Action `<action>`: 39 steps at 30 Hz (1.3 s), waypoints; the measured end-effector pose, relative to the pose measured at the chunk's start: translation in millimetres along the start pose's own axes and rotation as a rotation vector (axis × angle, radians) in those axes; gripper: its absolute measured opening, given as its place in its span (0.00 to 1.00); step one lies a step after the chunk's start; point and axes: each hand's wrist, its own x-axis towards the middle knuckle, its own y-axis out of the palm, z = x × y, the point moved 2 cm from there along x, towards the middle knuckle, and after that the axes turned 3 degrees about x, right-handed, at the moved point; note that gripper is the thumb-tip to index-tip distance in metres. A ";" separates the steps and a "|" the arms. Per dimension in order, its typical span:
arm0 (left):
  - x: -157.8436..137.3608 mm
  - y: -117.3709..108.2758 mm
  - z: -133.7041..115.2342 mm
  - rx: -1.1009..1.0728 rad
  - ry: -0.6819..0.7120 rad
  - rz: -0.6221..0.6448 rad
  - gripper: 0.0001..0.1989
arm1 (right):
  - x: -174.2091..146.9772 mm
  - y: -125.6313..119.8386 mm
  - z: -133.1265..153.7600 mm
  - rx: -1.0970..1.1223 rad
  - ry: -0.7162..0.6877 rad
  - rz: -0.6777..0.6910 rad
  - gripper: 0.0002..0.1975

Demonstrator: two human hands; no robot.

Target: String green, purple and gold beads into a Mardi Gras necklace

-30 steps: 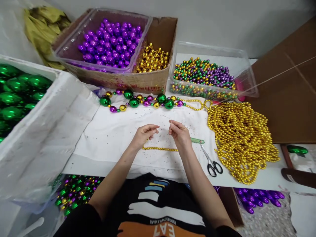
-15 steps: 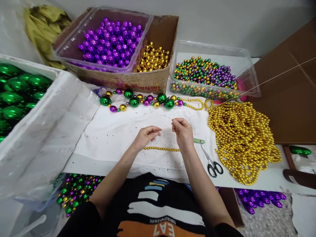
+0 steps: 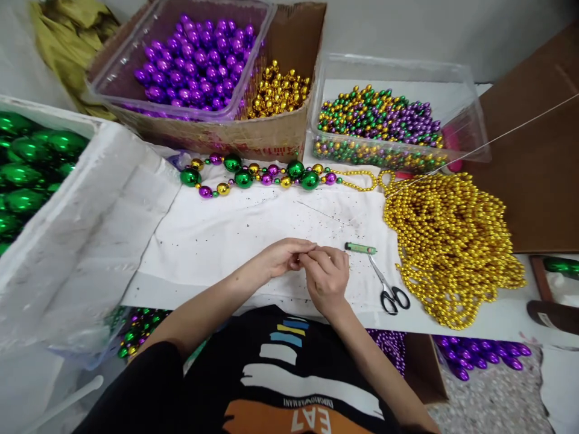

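Note:
My left hand (image 3: 287, 256) and my right hand (image 3: 326, 274) meet over the white cloth (image 3: 217, 235), fingertips touching. Both are closed in a pinch. Whatever sits between the fingers is too small and too covered to make out. Beyond them a thin needle-like wire (image 3: 323, 213) lies on the cloth. To the right of my right hand are a small green-handled cutter (image 3: 360, 248) and scissors with black handles (image 3: 393, 298). A necklace of green, purple and gold beads (image 3: 244, 178) stretches across the back of the cloth.
A heap of gold bead strands (image 3: 447, 241) lies at the right. Along the back stand a cardboard box (image 3: 212, 140) with purple and gold beads and a clear bin (image 3: 398, 65) of mixed small beads. A white foam box (image 3: 104, 199) of green balls is at the left.
My hands have come together and moved slightly toward my body. The thin wire near my right fingertips now lies apart from them. The short gold bead strand is no longer visible.

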 end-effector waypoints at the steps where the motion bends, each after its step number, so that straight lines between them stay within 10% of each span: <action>1: -1.0 -1.0 -1.5 0.059 -0.012 -0.011 0.13 | -3.1 -0.6 0.7 -0.001 -0.008 0.003 0.12; 15: -19.2 -13.1 -45.2 1.139 0.006 0.189 0.08 | -9.0 20.3 21.6 0.152 -0.095 0.063 0.12; 24: -52.9 7.1 -40.1 1.659 0.653 -0.324 0.10 | -11.7 9.3 29.0 0.221 -0.097 0.052 0.13; 29: -54.4 2.6 -18.2 1.599 0.874 -0.514 0.13 | 3.4 1.6 19.0 0.330 0.074 -0.057 0.14; 39: -44.2 -7.6 24.1 0.936 0.958 -0.847 0.08 | 20.7 23.8 -7.9 0.897 0.876 0.020 0.07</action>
